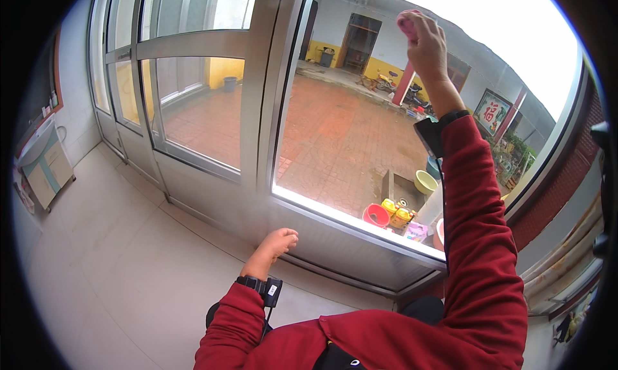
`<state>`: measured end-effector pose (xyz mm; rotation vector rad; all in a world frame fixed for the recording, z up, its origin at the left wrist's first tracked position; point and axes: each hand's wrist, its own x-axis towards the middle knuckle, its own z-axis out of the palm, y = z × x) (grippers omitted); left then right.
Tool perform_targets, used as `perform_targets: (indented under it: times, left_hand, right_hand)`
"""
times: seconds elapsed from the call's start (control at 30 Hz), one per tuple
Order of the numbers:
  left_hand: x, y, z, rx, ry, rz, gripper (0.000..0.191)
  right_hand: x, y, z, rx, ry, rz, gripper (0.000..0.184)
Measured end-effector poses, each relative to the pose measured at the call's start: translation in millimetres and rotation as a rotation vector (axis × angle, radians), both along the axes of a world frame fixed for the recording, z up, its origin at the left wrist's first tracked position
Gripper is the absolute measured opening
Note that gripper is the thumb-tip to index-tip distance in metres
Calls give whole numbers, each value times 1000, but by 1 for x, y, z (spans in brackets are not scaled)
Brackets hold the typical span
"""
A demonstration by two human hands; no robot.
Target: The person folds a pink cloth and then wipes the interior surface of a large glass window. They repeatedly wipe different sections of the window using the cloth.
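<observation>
My right hand (428, 49) is raised high on a stretched arm, its fingers closed on a pink cloth (408, 24) at the large glass window pane (333, 124). Whether the cloth touches the glass cannot be told for sure. Down low, my left hand (282, 243) hangs in front of the metal lower panel (338, 239) of the window frame, fingers loosely curled, and nothing shows in it. Both wrists carry a black strap with a small box and a cable.
Left of the pane stand glazed metal-framed doors (193, 44). A washbasin cabinet (46, 162) is at the far left on the tiled floor (120, 244). Beyond the glass are a red bucket (376, 216), a sink (400, 189) and a green basin (425, 182). A curtain (562, 254) hangs at the right.
</observation>
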<state>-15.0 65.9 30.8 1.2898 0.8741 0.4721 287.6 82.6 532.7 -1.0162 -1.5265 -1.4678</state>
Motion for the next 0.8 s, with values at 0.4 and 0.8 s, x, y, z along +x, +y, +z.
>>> perform_targets:
  times: [0.4, 0.8]
  left_hand:
    - [0, 8, -15, -36, -5, 13, 42]
    - [-2, 3, -6, -6, -50, 7, 43]
  right_hand:
    - [-64, 13, -282, -686, -193, 166, 36]
    - [23, -71, -403, -1722, 218, 85, 26]
